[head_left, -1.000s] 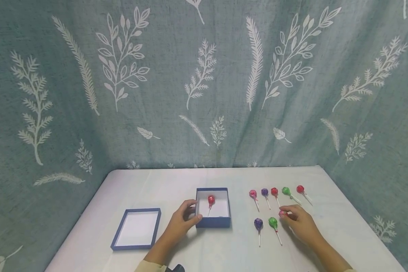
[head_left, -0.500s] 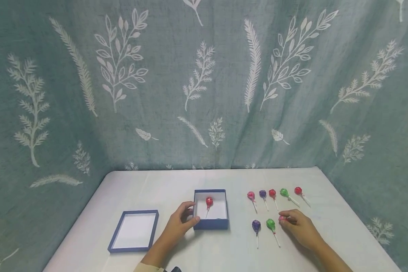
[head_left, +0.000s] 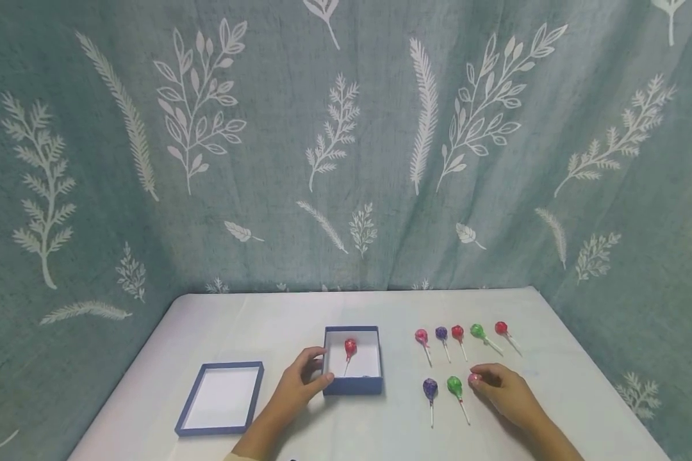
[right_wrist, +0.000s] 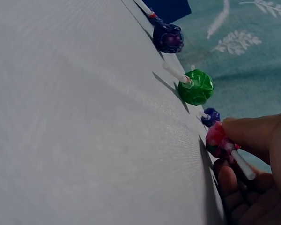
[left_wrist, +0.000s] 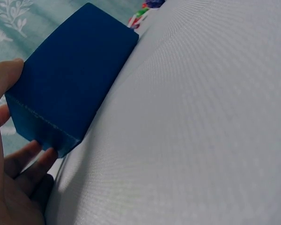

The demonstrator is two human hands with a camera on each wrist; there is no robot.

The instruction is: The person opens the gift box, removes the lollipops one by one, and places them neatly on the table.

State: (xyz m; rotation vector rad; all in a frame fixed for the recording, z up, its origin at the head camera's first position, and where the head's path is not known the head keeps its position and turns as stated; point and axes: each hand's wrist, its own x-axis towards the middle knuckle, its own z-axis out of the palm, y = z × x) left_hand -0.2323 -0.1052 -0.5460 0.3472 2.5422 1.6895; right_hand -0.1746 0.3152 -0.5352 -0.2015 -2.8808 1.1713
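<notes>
My left hand [head_left: 301,383] holds the near left corner of an open blue box [head_left: 354,387]; in the left wrist view the thumb lies at its upper edge and fingertips touch the side wall. Inside the white interior lies one red-wrapped lollipop [head_left: 350,347]. At the right, my right hand [head_left: 510,394] pinches a pink lollipop [right_wrist: 216,139] by its wrapped head between thumb and fingers, low by the table. Its white stick points back under the palm. Just left of that hand lie a green lollipop [head_left: 454,385] and a purple lollipop [head_left: 430,387].
A shallow blue-rimmed lid [head_left: 214,431] lies at the left, white inside facing up. Behind the right hand runs a row of several lollipops: pink [head_left: 421,335], purple [head_left: 441,333], red [head_left: 458,333], green [head_left: 477,331] and red [head_left: 501,328]. A patterned curtain [head_left: 277,160] encloses the white table.
The head view has shifted a little, so everything sits slightly lower and further left. Both hands keep nearly the same places, left on the box, right on the pink lollipop.
</notes>
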